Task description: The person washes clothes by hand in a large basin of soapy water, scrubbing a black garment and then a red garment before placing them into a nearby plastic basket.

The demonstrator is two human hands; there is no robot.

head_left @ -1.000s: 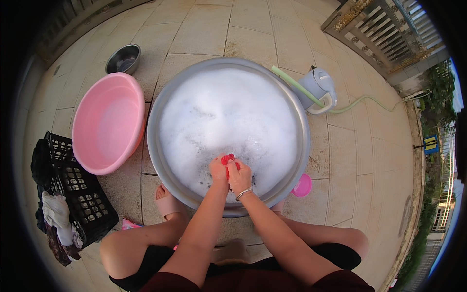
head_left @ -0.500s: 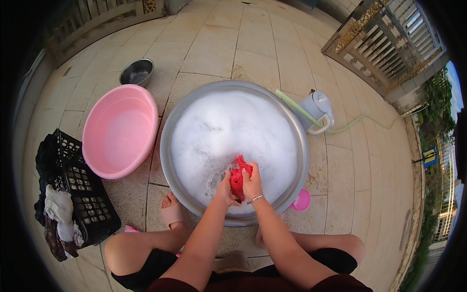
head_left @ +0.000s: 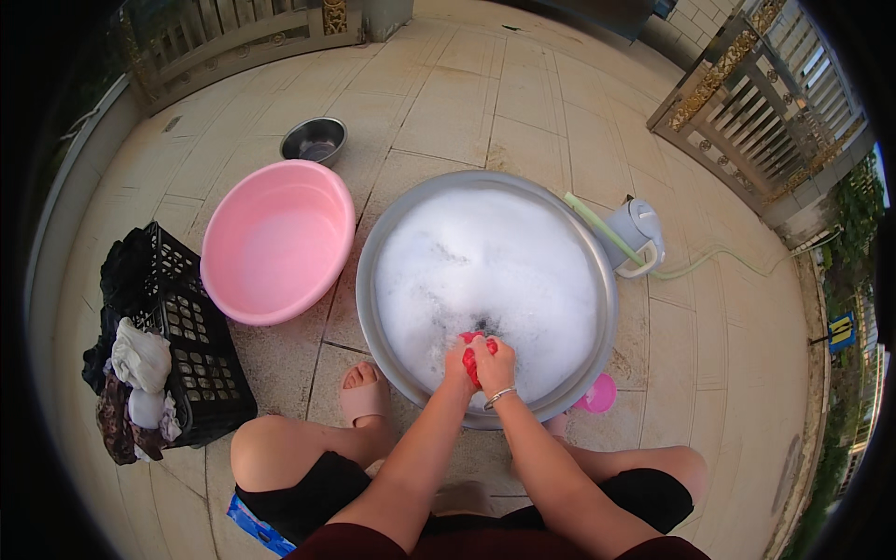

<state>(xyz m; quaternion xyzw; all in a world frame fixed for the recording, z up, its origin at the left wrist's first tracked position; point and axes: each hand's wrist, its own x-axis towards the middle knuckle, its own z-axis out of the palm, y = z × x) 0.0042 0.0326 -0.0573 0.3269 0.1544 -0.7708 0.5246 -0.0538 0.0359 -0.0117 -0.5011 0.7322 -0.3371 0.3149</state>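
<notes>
Both my hands are closed around a wet red cloth (head_left: 471,367), bunched up just over the suds. My left hand (head_left: 457,365) grips its left side, and my right hand (head_left: 496,362), with a silver bracelet at the wrist, grips the right side; the two hands nearly touch. Below them is a wide grey metal basin (head_left: 371,317) full of white foam (head_left: 485,247). Most of the cloth is hidden by my fingers, so I cannot tell what kind of garment it is.
To the left stand a pink tub (head_left: 217,271), a small steel bowl (head_left: 315,140) and a black crate (head_left: 207,364) with clothes (head_left: 140,355) over its side. At the basin's right are a grey kettle (head_left: 631,227), a green hose (head_left: 597,222) and a pink dipper (head_left: 597,394).
My hands have drawn closer together, and the red cloth is squeezed into a smaller bunch. The whole view has shifted, so the basin appears farther right.
</notes>
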